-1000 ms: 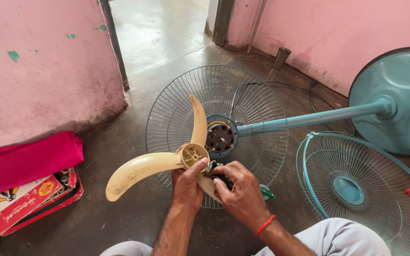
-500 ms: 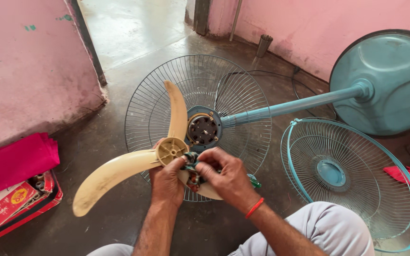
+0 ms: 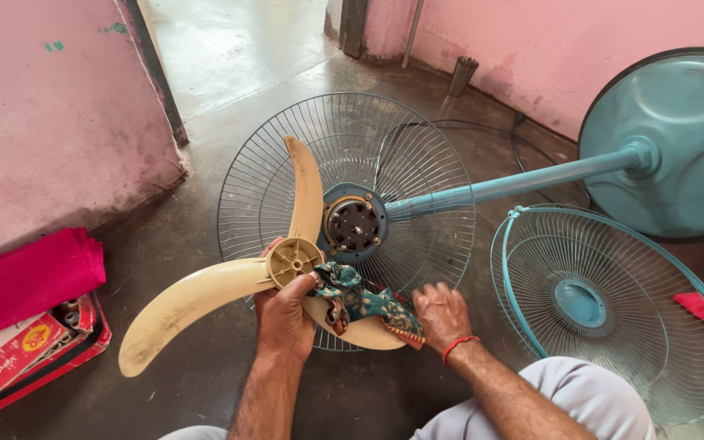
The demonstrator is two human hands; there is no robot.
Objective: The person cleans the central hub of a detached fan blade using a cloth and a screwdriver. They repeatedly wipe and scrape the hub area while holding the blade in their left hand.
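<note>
Floor (image 3: pixel 205 244): cloth (image 3: pixel 364 300) hides blade (image 3: pixel 352 330).

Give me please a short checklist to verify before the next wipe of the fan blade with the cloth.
1. Left hand grips the cream fan blade at its hub: ok.
2. Right hand presses the patterned cloth on a blade: ok.
3. Blade is off the motor: ok.
4. Front grille lies apart, to the right: ok.
5. Power cord unplugged: cannot tell.
</note>
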